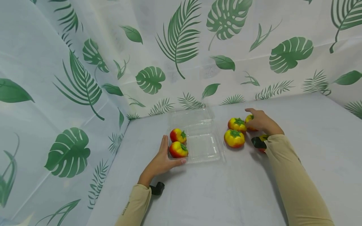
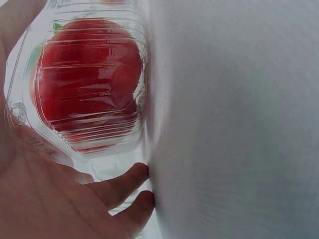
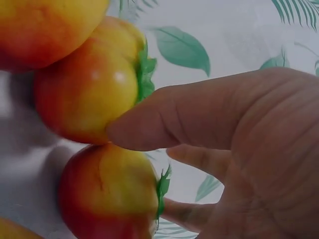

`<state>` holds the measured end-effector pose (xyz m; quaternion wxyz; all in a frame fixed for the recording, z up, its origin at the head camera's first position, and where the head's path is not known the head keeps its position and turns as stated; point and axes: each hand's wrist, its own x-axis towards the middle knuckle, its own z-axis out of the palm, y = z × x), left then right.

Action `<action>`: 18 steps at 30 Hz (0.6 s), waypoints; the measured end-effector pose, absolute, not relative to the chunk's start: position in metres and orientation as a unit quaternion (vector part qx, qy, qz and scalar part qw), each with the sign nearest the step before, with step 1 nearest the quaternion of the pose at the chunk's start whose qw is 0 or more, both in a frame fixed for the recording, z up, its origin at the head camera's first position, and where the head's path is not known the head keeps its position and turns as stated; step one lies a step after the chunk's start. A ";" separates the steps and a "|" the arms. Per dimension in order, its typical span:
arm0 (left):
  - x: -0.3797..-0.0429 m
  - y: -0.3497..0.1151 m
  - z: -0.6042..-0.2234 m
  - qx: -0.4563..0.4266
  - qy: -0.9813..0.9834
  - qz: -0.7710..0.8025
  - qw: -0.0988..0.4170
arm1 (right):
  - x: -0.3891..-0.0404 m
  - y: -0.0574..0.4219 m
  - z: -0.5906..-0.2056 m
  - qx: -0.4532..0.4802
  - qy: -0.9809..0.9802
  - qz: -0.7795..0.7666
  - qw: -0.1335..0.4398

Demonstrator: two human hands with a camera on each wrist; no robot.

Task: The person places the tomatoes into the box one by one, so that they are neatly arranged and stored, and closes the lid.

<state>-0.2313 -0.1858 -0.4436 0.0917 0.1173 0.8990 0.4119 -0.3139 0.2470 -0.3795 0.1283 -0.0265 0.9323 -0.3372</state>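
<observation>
Two red-and-yellow persimmon-like fruits with green calyxes, one farther (image 1: pixel 176 135) and one nearer (image 1: pixel 178 150), sit in the left part of an opened clear plastic container (image 1: pixel 202 149). My left hand (image 1: pixel 162 160) rests against its near left corner, fingers straight along the side and thumb along the front. In the left wrist view, a red fruit (image 2: pixel 92 74) shows through the ribbed wall. My right hand (image 1: pixel 261 121) reaches over another fruit (image 1: pixel 249 118), partly hidden by it. The right wrist view shows the thumb overlapping one fruit (image 3: pixel 84 94), fingers spread near a lower one (image 3: pixel 107 194); contact is unclear.
Two more fruits (image 1: pixel 237 124) (image 1: pixel 234 138) lie left of the right hand, and another (image 1: pixel 262 150) is mostly hidden beneath the right wrist. The container's lid (image 1: pixel 190 117) lies back toward the leaf-printed curtain (image 1: pixel 181 62). A white cloth covers the table (image 1: pixel 215 191).
</observation>
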 end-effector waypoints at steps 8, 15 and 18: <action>-0.230 -0.185 -0.442 0.116 0.898 0.414 0.092 | -0.314 0.249 -0.385 -0.031 0.942 -0.316 0.111; -0.229 -0.184 -0.440 0.113 0.899 0.412 0.093 | -0.314 0.252 -0.385 -0.042 0.948 -0.307 0.074; -0.230 -0.184 -0.440 0.112 0.900 0.412 0.093 | -0.313 0.253 -0.382 -0.054 0.947 -0.312 0.054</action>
